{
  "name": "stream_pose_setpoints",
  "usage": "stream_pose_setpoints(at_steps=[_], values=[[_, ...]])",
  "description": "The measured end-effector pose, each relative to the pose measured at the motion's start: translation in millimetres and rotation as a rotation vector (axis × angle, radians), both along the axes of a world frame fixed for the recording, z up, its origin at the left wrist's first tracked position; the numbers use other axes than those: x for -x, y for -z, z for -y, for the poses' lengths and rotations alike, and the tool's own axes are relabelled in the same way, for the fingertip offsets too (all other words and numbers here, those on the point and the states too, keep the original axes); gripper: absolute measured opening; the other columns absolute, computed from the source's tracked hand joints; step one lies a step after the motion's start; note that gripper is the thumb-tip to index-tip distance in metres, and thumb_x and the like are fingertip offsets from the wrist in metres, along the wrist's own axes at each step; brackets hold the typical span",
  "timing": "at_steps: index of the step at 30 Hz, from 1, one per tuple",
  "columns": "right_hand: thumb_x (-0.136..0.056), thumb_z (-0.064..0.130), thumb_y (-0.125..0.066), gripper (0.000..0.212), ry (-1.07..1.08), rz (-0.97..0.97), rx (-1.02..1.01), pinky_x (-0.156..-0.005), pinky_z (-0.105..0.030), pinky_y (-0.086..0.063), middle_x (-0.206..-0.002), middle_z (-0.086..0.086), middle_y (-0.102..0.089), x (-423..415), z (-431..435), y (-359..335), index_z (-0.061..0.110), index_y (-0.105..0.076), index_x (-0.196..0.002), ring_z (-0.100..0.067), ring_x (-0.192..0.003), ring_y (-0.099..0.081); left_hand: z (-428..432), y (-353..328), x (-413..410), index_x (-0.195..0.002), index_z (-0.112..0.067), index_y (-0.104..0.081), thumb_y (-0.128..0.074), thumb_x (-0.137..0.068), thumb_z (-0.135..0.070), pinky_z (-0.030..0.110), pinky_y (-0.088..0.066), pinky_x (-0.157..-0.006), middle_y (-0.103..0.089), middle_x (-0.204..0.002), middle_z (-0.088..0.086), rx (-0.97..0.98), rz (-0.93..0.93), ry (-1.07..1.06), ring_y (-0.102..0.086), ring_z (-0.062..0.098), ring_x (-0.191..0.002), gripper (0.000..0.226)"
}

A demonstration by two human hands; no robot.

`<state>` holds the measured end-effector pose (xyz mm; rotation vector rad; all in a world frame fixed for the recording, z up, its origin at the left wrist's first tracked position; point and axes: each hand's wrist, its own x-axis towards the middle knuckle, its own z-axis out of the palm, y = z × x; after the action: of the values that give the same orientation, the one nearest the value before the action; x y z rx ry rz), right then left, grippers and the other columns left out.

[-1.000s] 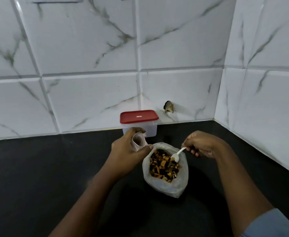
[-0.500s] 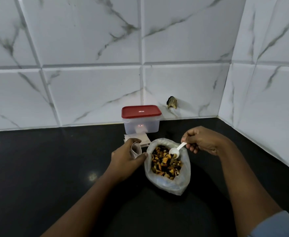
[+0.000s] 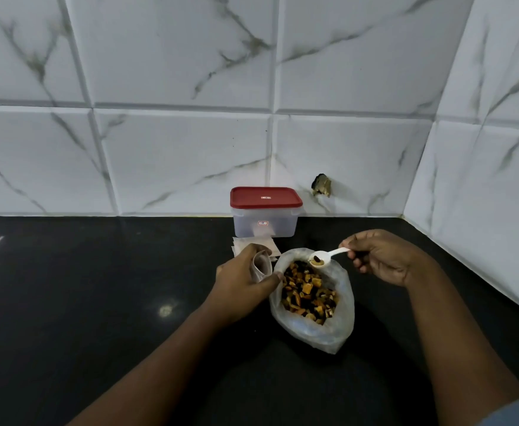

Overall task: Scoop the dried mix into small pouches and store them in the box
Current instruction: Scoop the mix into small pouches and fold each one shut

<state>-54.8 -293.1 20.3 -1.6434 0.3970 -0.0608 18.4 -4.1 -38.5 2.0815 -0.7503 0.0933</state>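
A clear plastic bag (image 3: 339,329) of orange and dark dried mix (image 3: 309,292) lies open on the black counter. My right hand (image 3: 381,259) pinches the handle of a small white spoon (image 3: 324,256), whose bowl carries a few pieces above the bag's far rim. Just left of the bag, my left hand (image 3: 243,279) grips a small pale pouch (image 3: 263,262) with its mouth held open. A clear box with a shut red lid (image 3: 266,198) stands against the wall behind. Spare flat pouches (image 3: 252,242) lie in front of it.
The black counter (image 3: 83,302) stretches wide to the left and ends at white marble-tiled walls behind and on the right, which meet in a corner. A dark hole (image 3: 322,184) marks the tile right of the box.
The spoon has come up out of the mix with a few pieces in its bowl. The left hand keeps the pouch beside the bag. The camera has tilted slightly.
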Motion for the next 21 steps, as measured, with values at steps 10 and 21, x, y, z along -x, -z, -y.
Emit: stream_pose_setpoints(at_steps=[10, 21], values=[[-0.101, 0.007, -0.063, 0.014, -0.153, 0.210, 0.077, -0.051, -0.023, -0.046, -0.077, -0.014, -0.068, -12.2, -75.4, -6.2, -0.003, -0.073, -0.103, -0.015, -0.060, -0.057, 2.4, 5.8, -4.2, -0.114, -0.039, -0.056, -0.072, -0.076, -0.059, 0.048, -0.049, -0.103, -0.069, -0.110, -0.020, 0.061, -0.074, -0.013, -0.063, 0.000, -0.107, 0.046], [-0.091, 0.002, -0.074, 0.014, -0.288, 0.342, 0.274, -0.076, -0.029, -0.061, -0.087, -0.022, -0.076, -7.5, -84.7, -10.6, 0.007, -0.082, -0.102, -0.025, -0.076, -0.071, 1.5, 3.7, -4.5, -0.108, -0.040, -0.056, -0.071, -0.073, -0.060, 0.050, -0.051, -0.099, -0.069, -0.103, -0.019, 0.099, -0.102, -0.045, -0.065, 0.003, -0.099, 0.044]])
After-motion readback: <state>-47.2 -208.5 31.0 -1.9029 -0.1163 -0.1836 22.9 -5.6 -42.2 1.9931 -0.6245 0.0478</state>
